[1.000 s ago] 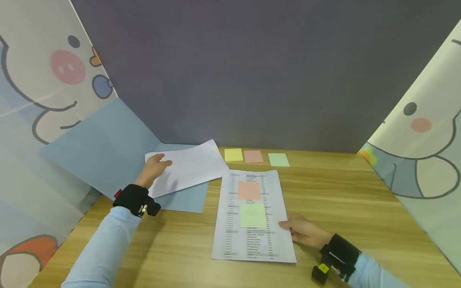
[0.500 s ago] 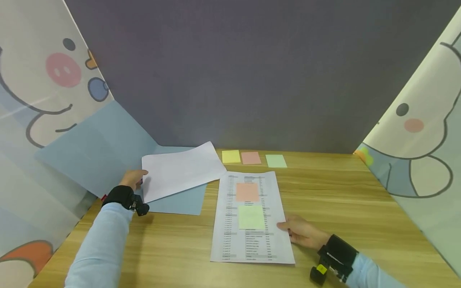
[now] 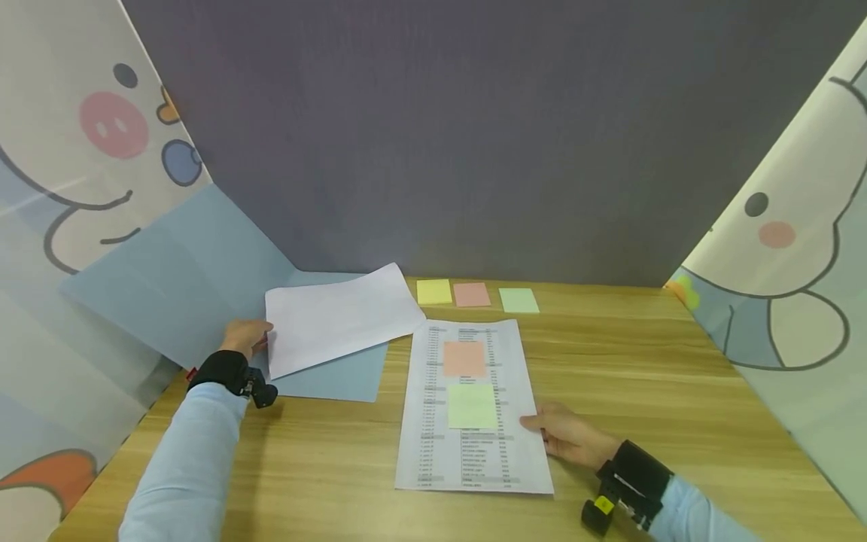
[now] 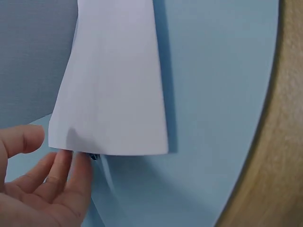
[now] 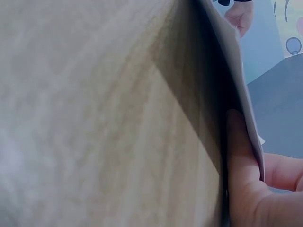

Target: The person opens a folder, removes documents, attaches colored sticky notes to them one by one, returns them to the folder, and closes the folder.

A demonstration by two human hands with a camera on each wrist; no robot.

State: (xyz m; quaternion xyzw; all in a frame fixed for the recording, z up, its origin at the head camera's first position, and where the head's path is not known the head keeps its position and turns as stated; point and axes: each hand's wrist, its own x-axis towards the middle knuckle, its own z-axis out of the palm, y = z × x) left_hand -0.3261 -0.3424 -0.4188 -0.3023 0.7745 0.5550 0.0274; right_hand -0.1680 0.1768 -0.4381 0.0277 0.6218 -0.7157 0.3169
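An open blue folder (image 3: 332, 388) lies at the left, its cover raised against the wall. White paper (image 3: 342, 320) rests in it at a slant, its far right corner lifted. My left hand (image 3: 247, 336) is at the paper's left edge. In the left wrist view, the fingertips (image 4: 81, 165) reach under that edge while the thumb (image 4: 28, 138) stands apart from it. A small dark clip-like part (image 4: 94, 156) shows beside the fingertips. My right hand (image 3: 572, 434) pinches the right edge of a printed sheet (image 3: 433, 452), thumb above and fingers beneath. Pink (image 3: 464, 359) and green (image 3: 472, 406) sticky notes lie on this sheet.
Yellow (image 3: 433, 291), pink (image 3: 472, 294) and green (image 3: 518, 300) sticky note pads sit in a row along the back of the wooden table (image 3: 630, 354). A dark grey panel (image 3: 474, 135) rises behind. Cartoon-printed walls (image 3: 792, 301) stand on both sides.
My left hand has moved left and down, from on top of the white paper to its left edge. The right hand keeps its pinch on the printed sheet.
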